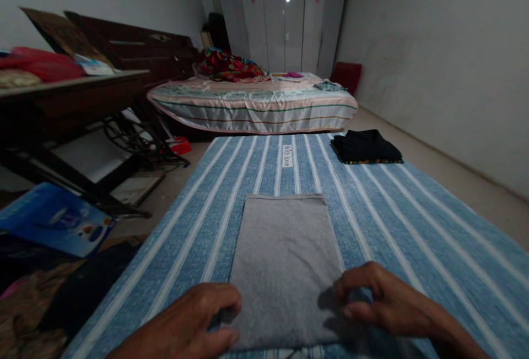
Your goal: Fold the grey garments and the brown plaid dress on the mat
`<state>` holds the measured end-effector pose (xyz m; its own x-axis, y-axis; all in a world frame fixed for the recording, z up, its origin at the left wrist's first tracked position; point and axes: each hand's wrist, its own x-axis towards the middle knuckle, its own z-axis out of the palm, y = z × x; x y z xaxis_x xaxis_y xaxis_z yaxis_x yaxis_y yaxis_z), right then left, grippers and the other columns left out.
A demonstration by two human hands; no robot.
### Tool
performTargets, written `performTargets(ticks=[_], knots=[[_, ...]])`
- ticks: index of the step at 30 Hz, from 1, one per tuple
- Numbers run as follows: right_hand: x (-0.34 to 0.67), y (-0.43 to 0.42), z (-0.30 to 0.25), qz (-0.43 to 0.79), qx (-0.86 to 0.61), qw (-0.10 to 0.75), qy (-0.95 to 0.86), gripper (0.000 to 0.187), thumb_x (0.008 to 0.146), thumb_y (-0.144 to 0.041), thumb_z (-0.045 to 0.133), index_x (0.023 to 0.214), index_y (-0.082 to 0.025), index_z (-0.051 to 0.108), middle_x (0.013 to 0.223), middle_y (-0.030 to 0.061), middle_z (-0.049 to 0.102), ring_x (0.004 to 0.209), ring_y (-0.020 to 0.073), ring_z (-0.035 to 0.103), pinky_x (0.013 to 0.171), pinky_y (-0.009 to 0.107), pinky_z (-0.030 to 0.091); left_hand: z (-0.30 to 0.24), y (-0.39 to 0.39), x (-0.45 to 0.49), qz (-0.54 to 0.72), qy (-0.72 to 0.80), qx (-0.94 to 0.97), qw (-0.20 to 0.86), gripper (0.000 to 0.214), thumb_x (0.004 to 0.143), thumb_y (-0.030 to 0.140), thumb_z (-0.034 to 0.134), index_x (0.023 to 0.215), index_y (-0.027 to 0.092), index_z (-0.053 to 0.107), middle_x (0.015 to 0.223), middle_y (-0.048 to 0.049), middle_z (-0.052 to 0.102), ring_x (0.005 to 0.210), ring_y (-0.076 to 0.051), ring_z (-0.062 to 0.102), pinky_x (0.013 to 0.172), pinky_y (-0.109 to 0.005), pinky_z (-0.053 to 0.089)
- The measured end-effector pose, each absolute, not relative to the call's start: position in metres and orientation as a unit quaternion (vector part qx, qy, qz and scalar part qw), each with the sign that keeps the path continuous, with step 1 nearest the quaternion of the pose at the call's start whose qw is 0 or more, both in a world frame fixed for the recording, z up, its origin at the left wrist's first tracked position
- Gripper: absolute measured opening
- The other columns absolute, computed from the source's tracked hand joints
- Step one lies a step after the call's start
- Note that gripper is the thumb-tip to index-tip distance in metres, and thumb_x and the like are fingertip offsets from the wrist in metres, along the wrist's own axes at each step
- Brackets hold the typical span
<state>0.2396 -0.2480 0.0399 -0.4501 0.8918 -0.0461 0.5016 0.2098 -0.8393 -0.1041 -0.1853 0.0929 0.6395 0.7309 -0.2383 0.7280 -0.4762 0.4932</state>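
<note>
A grey folded cloth (pixel 285 260), rectangular and with a few faint creases, lies flat on the blue-and-white striped cover (pixel 198 210). My left hand (pixel 194 315) is at its near left edge, fingers bent and thumb apart from the index finger. Across from it, my right hand (pixel 380 304) is by the lower right edge, its fingers curved with a gap between thumb and index finger. Neither hand has cloth visibly pinched in it. Whether the fingertips press on the fabric is hard to tell. The other fingers of both hands are partly hidden.
Black folded clothes (pixel 367 147) are stacked at the far right of the striped surface. Beyond stands a bed (pixel 256 108) with a red patterned blanket (pixel 229 66). On the left are a sewing machine table (pixel 70 92) and a blue box (pixel 58 218). A white wall (pixel 446 61) runs along the right.
</note>
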Motion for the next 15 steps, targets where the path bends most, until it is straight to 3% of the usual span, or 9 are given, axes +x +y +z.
performTargets(ticks=[4, 7, 11, 15], knots=[[0.242, -0.187, 0.029, 0.259, -0.642, 0.291, -0.661, 0.025, 0.086, -0.033, 0.056, 0.104, -0.021, 0.068, 0.105, 0.0067, 0.07, 0.091, 0.0212, 0.065, 0.078, 0.031, 0.048, 0.076, -0.178, -0.061, 0.087, 0.339, 0.898, 0.266, 0.027, 0.09, 0.029, 0.047, 0.107, 0.024, 0.067, 0.11, -0.0067, 0.07, 0.105, -0.022, 0.064, 0.094, -0.034, 0.049], [0.239, -0.137, 0.018, 0.123, -0.749, 0.239, -0.606, 0.028, 0.087, -0.034, 0.055, 0.107, -0.018, 0.067, 0.111, 0.0118, 0.067, 0.1, 0.023, 0.062, 0.082, 0.031, 0.046, 0.044, -0.177, -0.021, 0.107, 0.266, 0.941, 0.182, 0.04, 0.09, 0.028, 0.051, 0.13, 0.022, 0.055, 0.142, -0.0108, 0.051, 0.134, -0.026, 0.042, 0.111, -0.045, 0.035], [0.232, -0.101, 0.006, 0.08, -0.773, 0.22, -0.59, 0.023, 0.086, -0.033, 0.057, 0.093, -0.015, 0.07, 0.097, 0.0141, 0.067, 0.095, 0.0259, 0.061, 0.077, 0.032, 0.043, 0.003, -0.179, 0.003, 0.039, 0.276, 0.951, 0.138, 0.072, 0.088, 0.046, 0.059, 0.149, 0.021, 0.03, 0.155, -0.0133, 0.027, 0.144, -0.028, 0.023, 0.117, -0.05, 0.023], [0.227, -0.099, 0.002, 0.038, -0.76, 0.233, -0.605, 0.019, 0.088, -0.024, 0.052, 0.086, -0.016, 0.069, 0.092, 0.0127, 0.066, 0.093, 0.0245, 0.059, 0.079, 0.033, 0.04, -0.012, -0.179, 0.0, 0.009, 0.27, 0.952, 0.143, 0.083, 0.088, 0.051, 0.057, 0.153, 0.024, 0.013, 0.158, -0.011, 0.018, 0.146, -0.026, 0.015, 0.119, -0.05, 0.016]])
